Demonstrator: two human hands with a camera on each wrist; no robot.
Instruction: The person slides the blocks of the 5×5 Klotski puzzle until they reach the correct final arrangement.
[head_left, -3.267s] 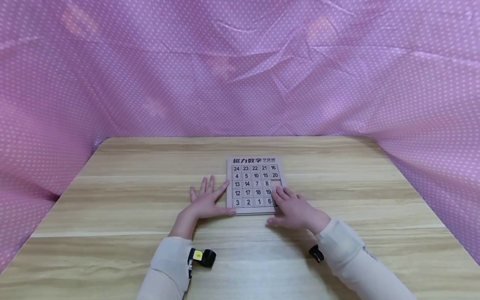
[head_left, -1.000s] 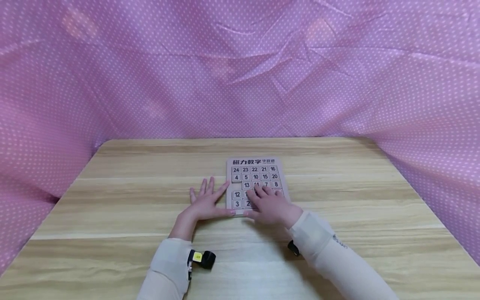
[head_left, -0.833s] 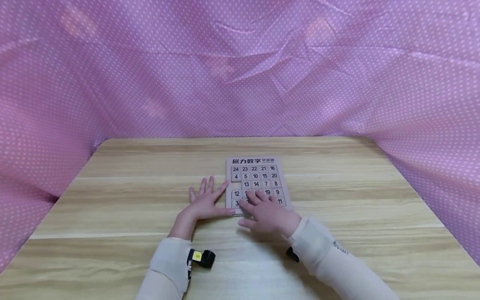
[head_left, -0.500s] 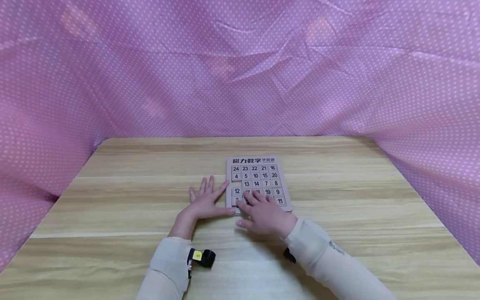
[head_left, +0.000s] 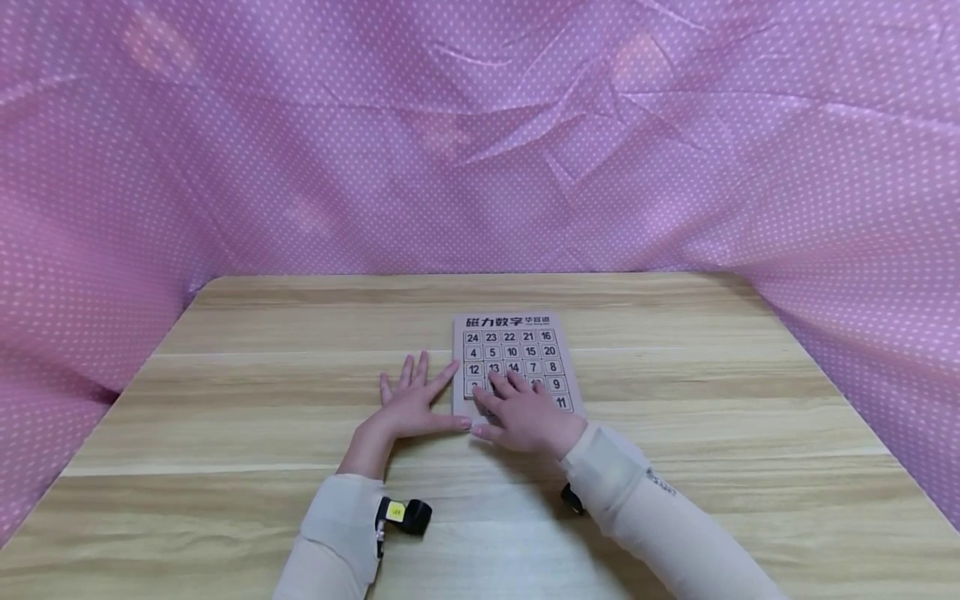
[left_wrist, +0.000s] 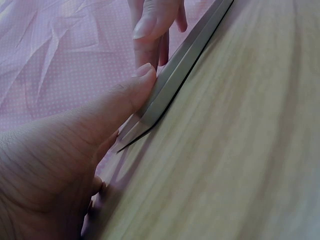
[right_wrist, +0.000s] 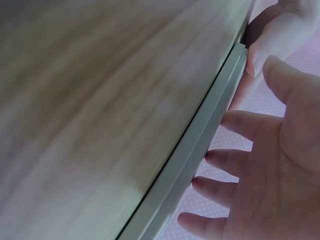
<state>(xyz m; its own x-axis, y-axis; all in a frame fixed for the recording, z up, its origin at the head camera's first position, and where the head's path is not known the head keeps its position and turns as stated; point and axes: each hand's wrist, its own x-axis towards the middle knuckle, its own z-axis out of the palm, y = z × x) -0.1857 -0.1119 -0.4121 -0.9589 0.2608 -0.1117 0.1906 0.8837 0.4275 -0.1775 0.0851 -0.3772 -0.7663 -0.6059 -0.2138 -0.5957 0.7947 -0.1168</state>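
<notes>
The magnetic number sliding puzzle (head_left: 495,322) lies flat on the wood-grain surface (head_left: 675,358). Left hand (head_left: 411,411): fingers spread, index fingertip at the puzzle's left edge, thumb at its near left corner. Right hand (head_left: 528,417): fingers spread across the puzzle's near rows, fingertips touching the numbered tiles (head_left: 512,352), thumb near the left thumb. A one-tile gap (head_left: 471,407) shows at the puzzle's near left corner. Pink dotted cloth (head_left: 480,183) hangs beyond the puzzle.
</notes>
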